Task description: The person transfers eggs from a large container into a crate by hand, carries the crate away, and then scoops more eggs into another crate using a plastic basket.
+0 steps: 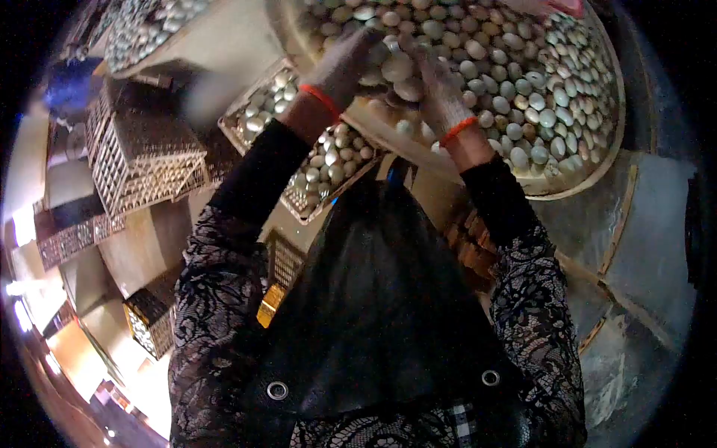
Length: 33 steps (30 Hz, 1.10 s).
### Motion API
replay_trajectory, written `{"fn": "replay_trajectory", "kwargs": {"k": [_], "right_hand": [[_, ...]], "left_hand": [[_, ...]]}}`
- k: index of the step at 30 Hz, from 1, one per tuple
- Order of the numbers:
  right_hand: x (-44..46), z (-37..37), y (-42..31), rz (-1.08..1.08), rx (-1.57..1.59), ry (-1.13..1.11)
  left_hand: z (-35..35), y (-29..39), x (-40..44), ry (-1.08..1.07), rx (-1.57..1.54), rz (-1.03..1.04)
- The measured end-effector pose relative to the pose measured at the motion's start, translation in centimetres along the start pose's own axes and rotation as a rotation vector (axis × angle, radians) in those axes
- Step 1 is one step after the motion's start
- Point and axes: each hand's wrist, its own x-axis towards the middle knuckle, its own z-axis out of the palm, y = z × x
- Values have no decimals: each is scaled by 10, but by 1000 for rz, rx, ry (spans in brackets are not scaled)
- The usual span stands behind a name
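Note:
My left hand [345, 66] and my right hand [444, 93], both in pale gloves with orange bands at the wrists, are cupped towards each other. Several eggs [396, 68] are gathered between them, at the near edge of a wide round tray [556, 187] heaped with loose eggs. The fingers curve round the sides of this cluster; some fingertips are blurred or covered by eggs. Just below my left forearm is a plastic crate [303, 218] partly filled with eggs [329, 160].
Stacked crates [142, 149] stand on the left, with another egg-filled crate [149, 328] lower down. A second heap of eggs [146, 37] lies at upper left. My black apron [381, 299] hangs below the tray, and a yellow object [269, 305] is beside it.

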Motion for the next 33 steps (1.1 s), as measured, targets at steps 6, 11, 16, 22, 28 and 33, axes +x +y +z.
{"fn": "replay_trajectory", "kwargs": {"k": [6,11,16,22,28,33], "right_hand": [[18,97,-22,-594,-397,-77],[5,184,2,48,385,-428],[-4,223,87,482,441,-486],[0,268,212,604,1,-623],[-2,270,184,209,-841,-703],[-14,260,175,155,-1101,-606]], "left_hand": [[-66,40,-104,174,462,263],[-120,9,-160,447,-136,-39],[-183,-119,-139,581,-242,-142],[-224,-231,-110,719,107,-22],[-215,-228,-111,839,1135,-161],[-257,-272,-116,643,2032,-244]]}}
